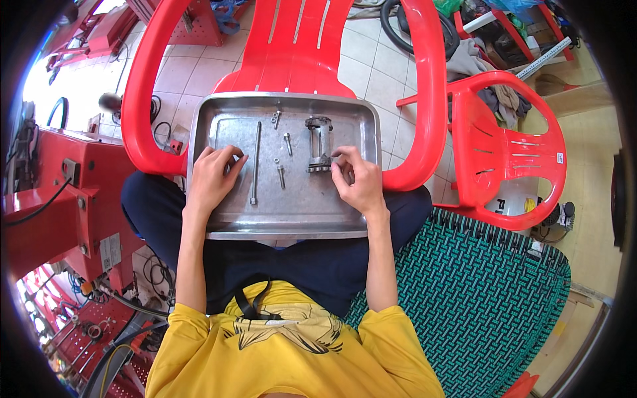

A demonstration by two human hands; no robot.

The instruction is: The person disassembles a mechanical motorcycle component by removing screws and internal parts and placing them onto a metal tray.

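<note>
Metal cage part (319, 166): stands in the right half of the tray, its lower end just beside the right fingertips.
Right hand (360, 182): thumb and forefinger curled toward that end; I cannot tell whether they touch or grip it.
Left hand (215, 174): over the tray's left side, thumb and forefinger tips close; whether they meet or pinch anything, I cannot tell.
Long bolt (256, 162): lies lengthwise near the left hand, seemingly kept apart from the short pieces.
Short bolts (288, 144): lie between long bolt and cage part, probably spread to stay easy to pick out.
Tray (232, 215): reaches from lap toward the red chair (285, 73), likely for support; its raised rim probably stops pieces rolling off.
</note>
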